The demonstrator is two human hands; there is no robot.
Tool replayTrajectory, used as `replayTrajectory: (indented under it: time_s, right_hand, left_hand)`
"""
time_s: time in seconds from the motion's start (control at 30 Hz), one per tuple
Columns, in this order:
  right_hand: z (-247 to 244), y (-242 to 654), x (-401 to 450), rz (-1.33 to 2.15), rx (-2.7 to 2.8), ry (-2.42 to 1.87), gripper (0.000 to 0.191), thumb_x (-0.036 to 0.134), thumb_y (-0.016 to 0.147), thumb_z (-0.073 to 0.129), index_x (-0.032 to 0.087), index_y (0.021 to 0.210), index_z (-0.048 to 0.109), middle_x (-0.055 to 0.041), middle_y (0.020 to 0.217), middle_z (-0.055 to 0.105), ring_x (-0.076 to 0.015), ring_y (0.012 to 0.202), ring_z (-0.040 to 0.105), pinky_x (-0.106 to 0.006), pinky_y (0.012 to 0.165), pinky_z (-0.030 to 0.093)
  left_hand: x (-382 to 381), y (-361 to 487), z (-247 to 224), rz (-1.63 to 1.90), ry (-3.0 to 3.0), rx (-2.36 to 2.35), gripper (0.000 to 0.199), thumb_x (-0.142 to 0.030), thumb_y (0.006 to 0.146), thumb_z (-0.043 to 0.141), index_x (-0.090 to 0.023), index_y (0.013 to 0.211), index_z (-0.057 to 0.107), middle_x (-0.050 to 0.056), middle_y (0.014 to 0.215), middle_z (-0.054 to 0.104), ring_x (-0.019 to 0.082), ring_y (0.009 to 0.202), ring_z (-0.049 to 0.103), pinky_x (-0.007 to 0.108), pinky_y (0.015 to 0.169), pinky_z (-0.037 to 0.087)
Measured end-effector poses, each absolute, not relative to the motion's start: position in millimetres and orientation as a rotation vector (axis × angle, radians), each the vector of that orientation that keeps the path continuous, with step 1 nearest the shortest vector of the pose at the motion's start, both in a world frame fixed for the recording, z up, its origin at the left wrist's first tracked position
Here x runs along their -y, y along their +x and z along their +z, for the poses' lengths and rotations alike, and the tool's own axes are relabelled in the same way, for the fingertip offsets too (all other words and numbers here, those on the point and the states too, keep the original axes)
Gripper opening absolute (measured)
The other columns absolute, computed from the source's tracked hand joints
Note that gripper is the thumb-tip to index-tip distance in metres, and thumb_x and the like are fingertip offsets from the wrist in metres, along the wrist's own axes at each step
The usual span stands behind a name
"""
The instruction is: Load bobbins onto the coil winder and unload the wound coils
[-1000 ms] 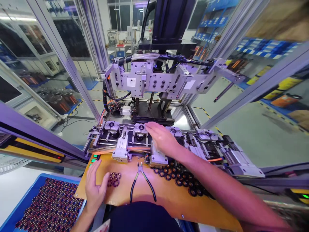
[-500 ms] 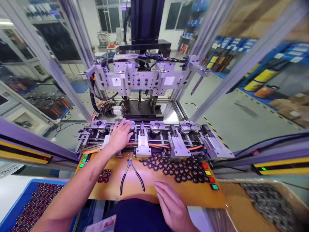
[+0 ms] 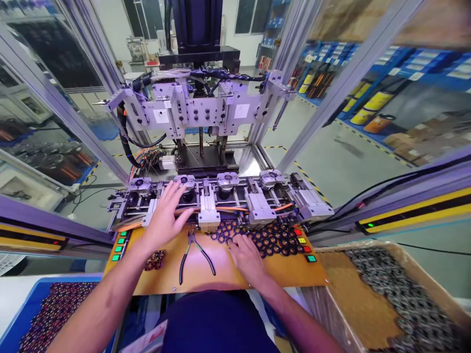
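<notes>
On the orange table (image 3: 225,267) the right hand (image 3: 247,257) has now reached the black rings (image 3: 275,238), fingers curled, hold I cannot tell, so picking seems near, while the left hand (image 3: 165,218), spread wide, shows nothing held beside the metal holder (image 3: 190,182)

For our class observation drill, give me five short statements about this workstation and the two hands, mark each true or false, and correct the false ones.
1. The right hand is at the dark rings on the orange board. True.
2. The left hand is open, up at the row of metal fixtures. True.
3. The right hand is holding the pliers. False: the pliers lie on the board, apart from both hands.
4. The blue bin of small parts is on the left. True.
5. The carton of grey parts is also on the left. False: the carton of grey parts is on the right.
</notes>
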State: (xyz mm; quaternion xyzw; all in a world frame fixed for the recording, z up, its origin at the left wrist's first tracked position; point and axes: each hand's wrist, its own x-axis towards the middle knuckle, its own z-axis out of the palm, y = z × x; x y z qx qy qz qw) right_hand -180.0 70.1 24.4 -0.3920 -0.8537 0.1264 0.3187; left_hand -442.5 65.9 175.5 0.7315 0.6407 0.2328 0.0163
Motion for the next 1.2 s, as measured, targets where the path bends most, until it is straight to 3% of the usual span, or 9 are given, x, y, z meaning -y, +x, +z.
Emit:
replayTrajectory:
  time_s: [0.13, 0.27, 0.37, 0.43, 0.57, 0.7, 0.83, 1.0, 1.2]
  right_hand:
    - [35, -182, -70, 0.434, 2.213, -0.980, 0.031, 0.003, 0.088, 0.044, 0.019, 0.079, 0.070, -0.0088, 0.076, 0.062, -0.0241, 0.073, 0.057, -0.039, 0.067, 0.052]
    - [73, -188, -48, 0.638, 2.160, -0.803, 0.019, 0.012, 0.093, 0.050, 0.020, 0.091, 0.067, -0.0053, 0.080, 0.060, -0.0198, 0.075, 0.059, -0.032, 0.065, 0.054]
    - [110, -205, -32, 0.832, 2.044, -0.638, 0.012, 0.014, 0.093, 0.056, 0.023, 0.095, 0.064, -0.0025, 0.083, 0.058, -0.0157, 0.076, 0.060, -0.026, 0.065, 0.053]
    - [130, -218, -28, 0.966, 1.924, -0.536, 0.015, 0.011, 0.090, 0.060, 0.025, 0.095, 0.065, -0.0011, 0.082, 0.057, -0.0144, 0.075, 0.059, -0.025, 0.065, 0.052]
    - [146, -239, -35, 1.214, 1.804, -0.447, 0.016, 0.014, 0.089, 0.062, 0.026, 0.097, 0.068, -0.0022, 0.085, 0.061, -0.0164, 0.080, 0.061, -0.027, 0.071, 0.054]
    - [146, -247, -39, 1.414, 1.740, -0.479, 0.010, 0.028, 0.093, 0.062, 0.025, 0.089, 0.070, -0.0031, 0.083, 0.061, -0.0175, 0.081, 0.063, -0.030, 0.072, 0.054]
    - [154, -240, -62, 1.482, 1.781, -0.473, 0.018, 0.035, 0.094, 0.061, 0.022, 0.084, 0.070, -0.0071, 0.099, 0.063, -0.0191, 0.095, 0.064, -0.032, 0.083, 0.056]
    - [176, -213, -168, 0.839, 2.189, -0.502, 0.018, 0.017, 0.095, 0.055, 0.017, 0.086, 0.071, -0.0107, 0.107, 0.069, -0.0193, 0.099, 0.065, -0.036, 0.089, 0.054]
    - [169, -191, -276, 0.592, 2.334, -0.652, 0.014, 0.008, 0.085, 0.062, 0.013, 0.083, 0.074, -0.0112, 0.105, 0.071, -0.0212, 0.095, 0.067, -0.039, 0.091, 0.053]
  left_hand:
    - [7, -429, 163, 1.035, 2.043, -1.910, 0.045, -0.033, 0.091, 0.059, -0.022, 0.135, 0.056, 0.011, 0.139, 0.061, 0.028, 0.136, 0.050, 0.051, 0.113, 0.042]
    - [39, -414, 152, 1.020, 1.694, -1.810, 0.035, -0.032, 0.086, 0.065, -0.020, 0.119, 0.068, 0.011, 0.113, 0.074, 0.026, 0.107, 0.068, 0.043, 0.096, 0.055]
    - [38, -403, 157, 1.018, 1.466, -1.560, 0.034, -0.032, 0.085, 0.067, -0.020, 0.116, 0.071, 0.006, 0.089, 0.076, 0.019, 0.077, 0.069, 0.031, 0.074, 0.059]
    - [35, -399, 164, 1.081, 1.414, -1.483, 0.030, -0.035, 0.086, 0.068, -0.020, 0.111, 0.074, 0.005, 0.082, 0.075, 0.016, 0.068, 0.067, 0.027, 0.066, 0.057]
    - [36, -403, 171, 1.232, 1.549, -1.550, 0.029, -0.038, 0.083, 0.073, -0.020, 0.106, 0.076, 0.007, 0.088, 0.077, 0.018, 0.075, 0.070, 0.028, 0.073, 0.057]
    - [33, -408, 169, 1.291, 1.646, -1.618, 0.031, -0.044, 0.080, 0.074, -0.021, 0.100, 0.077, 0.006, 0.080, 0.077, 0.019, 0.069, 0.071, 0.028, 0.065, 0.057]
    - [30, -411, 164, 1.312, 1.636, -1.627, 0.035, -0.043, 0.077, 0.077, -0.024, 0.107, 0.076, 0.006, 0.083, 0.078, 0.018, 0.067, 0.070, 0.028, 0.064, 0.060]
    - [40, -430, 142, 1.313, 1.579, -1.762, 0.036, -0.035, 0.076, 0.079, -0.027, 0.111, 0.074, 0.004, 0.090, 0.079, 0.017, 0.066, 0.071, 0.026, 0.064, 0.062]
    - [58, -461, 108, 1.210, 1.257, -1.865, 0.034, -0.039, 0.078, 0.075, -0.023, 0.108, 0.075, 0.008, 0.101, 0.079, 0.024, 0.085, 0.076, 0.031, 0.079, 0.064]
